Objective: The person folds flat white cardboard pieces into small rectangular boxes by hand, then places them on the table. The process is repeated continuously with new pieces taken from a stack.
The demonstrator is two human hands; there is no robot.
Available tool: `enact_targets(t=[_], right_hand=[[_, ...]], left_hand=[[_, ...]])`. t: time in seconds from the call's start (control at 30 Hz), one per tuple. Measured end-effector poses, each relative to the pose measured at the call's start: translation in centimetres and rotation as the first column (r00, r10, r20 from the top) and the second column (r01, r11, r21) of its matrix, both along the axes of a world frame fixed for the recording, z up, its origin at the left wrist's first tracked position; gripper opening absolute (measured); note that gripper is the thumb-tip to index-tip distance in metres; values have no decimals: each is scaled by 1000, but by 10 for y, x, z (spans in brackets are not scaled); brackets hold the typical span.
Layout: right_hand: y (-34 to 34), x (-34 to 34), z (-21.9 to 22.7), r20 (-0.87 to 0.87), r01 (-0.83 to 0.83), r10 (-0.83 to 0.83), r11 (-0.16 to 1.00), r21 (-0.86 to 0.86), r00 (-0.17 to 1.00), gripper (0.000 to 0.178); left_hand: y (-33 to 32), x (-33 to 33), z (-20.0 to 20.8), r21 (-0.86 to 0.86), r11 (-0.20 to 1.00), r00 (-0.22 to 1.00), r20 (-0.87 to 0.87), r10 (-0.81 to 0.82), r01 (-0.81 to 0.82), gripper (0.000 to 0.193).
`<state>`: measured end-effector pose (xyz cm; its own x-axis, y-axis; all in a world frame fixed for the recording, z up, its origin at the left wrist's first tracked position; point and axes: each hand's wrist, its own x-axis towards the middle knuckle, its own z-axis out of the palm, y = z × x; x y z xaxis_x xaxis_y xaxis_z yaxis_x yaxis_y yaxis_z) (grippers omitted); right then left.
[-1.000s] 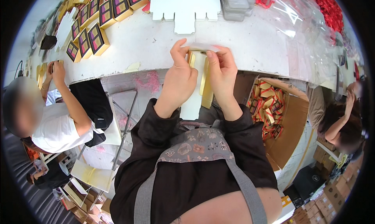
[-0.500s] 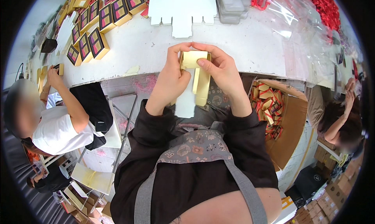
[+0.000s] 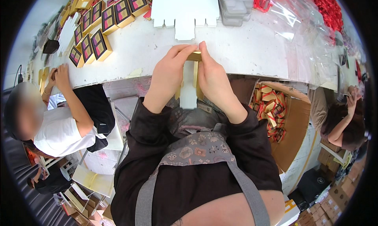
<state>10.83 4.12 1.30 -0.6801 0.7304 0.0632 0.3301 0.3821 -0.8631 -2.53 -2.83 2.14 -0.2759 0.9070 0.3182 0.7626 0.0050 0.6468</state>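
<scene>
Between my hands, at the table's front edge, is a partly folded carton (image 3: 188, 97), gold on its side walls and white along a long panel that hangs toward me. My left hand (image 3: 164, 76) grips its left side, with fingertips at the far end. On the opposite side my right hand (image 3: 214, 78) holds the wall, thumb along it and fingertips meeting the left ones at the gold end. The fingers hide much of the carton. Just beyond lies a stack of flat white carton blanks (image 3: 184, 13) with notched edges.
Gold boxes (image 3: 113, 18) with dark window frames stand at the far left. Clear plastic trays (image 3: 234, 7), plastic film (image 3: 293, 25) and red shredded filler (image 3: 325, 7) lie right. A cardboard carton (image 3: 296, 127) holds ribboned gold boxes (image 3: 271, 108). Co-workers sit on both sides.
My hands have turned the carton and drawn its far end up between the fingertips. My right thumb has left the end flap and now lies along the side wall.
</scene>
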Motion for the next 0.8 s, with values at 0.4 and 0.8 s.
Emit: enact_targets(t=[0.4, 0.8], right_hand=[[16, -24, -13, 56, 21, -78, 746, 665, 995, 8], [40, -28, 35, 160, -74, -89, 603, 794, 983, 40]], left_hand=[[11, -13, 1, -28, 1000, 839, -544, -13, -3, 12], [27, -38, 21, 19, 984, 843, -513, 163, -178, 30]])
